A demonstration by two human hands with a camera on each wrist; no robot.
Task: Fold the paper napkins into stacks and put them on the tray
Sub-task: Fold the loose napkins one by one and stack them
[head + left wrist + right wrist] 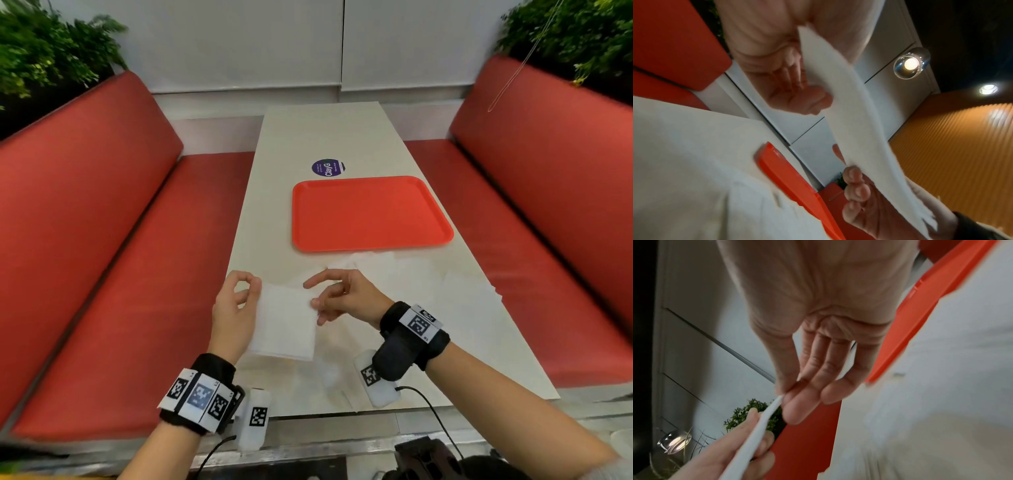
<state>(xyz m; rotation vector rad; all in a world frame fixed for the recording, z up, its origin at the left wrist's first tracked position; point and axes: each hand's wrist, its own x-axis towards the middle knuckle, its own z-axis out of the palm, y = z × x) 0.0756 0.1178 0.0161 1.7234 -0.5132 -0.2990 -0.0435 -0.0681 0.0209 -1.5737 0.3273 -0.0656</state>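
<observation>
Pinching its left edge, the left hand (pixel 236 305) held a folded napkin (pixel 284 322) above the surface's (pixel 308 137) near edge, long axis running toward the person; the right hand (pixel 342 294) pinched its right edge. Beyond lay loose napkins (pixel 411 270), then the tray (pixel 371 212).
</observation>
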